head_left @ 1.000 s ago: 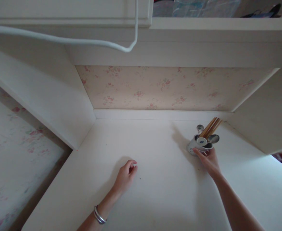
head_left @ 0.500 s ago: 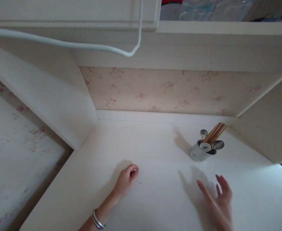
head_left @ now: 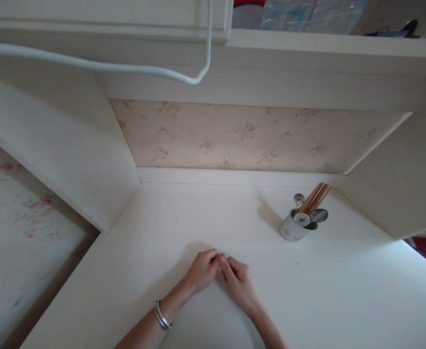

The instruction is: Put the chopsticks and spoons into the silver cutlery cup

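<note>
My left hand (head_left: 204,269) is closed in a pinch over the white tabletop (head_left: 198,208), with a silver bangle (head_left: 162,316) on its wrist. Against its fingertips, my right hand (head_left: 239,281) is closed in a pinch too. A tiny pale bit shows where the fingertips meet, too small to name. Behind and to the right stands a pale perforated utensil holder (head_left: 291,229). It holds several wooden chopsticks (head_left: 313,199), metal spoons (head_left: 319,215) and a white round-ended utensil (head_left: 302,219).
A white cable (head_left: 125,68) hangs across the upper left, before the cabinet (head_left: 100,17). Plastic-wrapped things (head_left: 307,14) lie on the shelf above. Side panels (head_left: 63,145) flank the tabletop, and floral wallpaper (head_left: 245,138) covers the back. A small dark speck (head_left: 297,263) lies on the tabletop.
My right hand has moved left from near the utensil holder, and its spread fingers have closed against my left fingertips. My left hand stays pinched. The view has shifted slightly.
</note>
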A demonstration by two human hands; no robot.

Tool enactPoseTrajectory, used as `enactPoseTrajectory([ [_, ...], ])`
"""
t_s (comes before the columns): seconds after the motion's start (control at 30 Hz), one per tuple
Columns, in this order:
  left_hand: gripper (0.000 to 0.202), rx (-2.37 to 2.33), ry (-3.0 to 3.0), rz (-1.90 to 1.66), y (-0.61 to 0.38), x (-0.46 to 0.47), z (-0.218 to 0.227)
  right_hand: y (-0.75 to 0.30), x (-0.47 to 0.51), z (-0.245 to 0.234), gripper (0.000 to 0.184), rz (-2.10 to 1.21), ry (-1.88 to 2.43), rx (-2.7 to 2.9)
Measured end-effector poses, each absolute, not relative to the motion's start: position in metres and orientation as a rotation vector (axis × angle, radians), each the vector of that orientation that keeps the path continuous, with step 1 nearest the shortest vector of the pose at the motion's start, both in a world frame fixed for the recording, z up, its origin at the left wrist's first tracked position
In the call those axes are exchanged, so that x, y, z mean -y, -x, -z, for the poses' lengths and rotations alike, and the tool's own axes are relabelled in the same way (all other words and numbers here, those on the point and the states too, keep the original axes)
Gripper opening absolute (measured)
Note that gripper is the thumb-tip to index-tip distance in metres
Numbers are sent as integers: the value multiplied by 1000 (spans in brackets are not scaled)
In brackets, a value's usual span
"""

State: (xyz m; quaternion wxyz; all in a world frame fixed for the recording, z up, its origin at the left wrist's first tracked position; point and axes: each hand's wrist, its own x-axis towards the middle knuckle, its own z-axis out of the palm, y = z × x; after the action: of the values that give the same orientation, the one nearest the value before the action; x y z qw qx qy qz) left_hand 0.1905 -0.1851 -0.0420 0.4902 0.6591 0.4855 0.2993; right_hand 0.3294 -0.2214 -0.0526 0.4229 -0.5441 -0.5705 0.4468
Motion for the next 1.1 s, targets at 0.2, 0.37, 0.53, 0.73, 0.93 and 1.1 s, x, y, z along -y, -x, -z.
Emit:
enactPoseTrajectory([
  [0.2, 45, -1199, -1532, -768, -181, 183, 46, -312, 196, 58, 55, -1270, 1336, 1389],
  [0.37, 43, -1197, -1575, -726, -181, 185, 48, -313, 200, 64, 54, -1211, 1327, 1383],
  [0.53, 43, -1206, -1569, -721, -184, 186, 49, -312, 203, 67, 52, -1147, 1346, 1413],
  [0.73, 44, -1244, -1576, -729, -184, 188, 49, -311, 203, 67, 52, -1073, 1365, 1473],
  [0.93, 45, -1206, -1615, -761, -184, 186, 54, -313, 201, 71, 54, -1037, 1332, 1459],
  [1.1, 47, -1162, -1633, -819, -182, 188, 56, -313, 201, 76, 54, -1049, 1293, 1432],
])
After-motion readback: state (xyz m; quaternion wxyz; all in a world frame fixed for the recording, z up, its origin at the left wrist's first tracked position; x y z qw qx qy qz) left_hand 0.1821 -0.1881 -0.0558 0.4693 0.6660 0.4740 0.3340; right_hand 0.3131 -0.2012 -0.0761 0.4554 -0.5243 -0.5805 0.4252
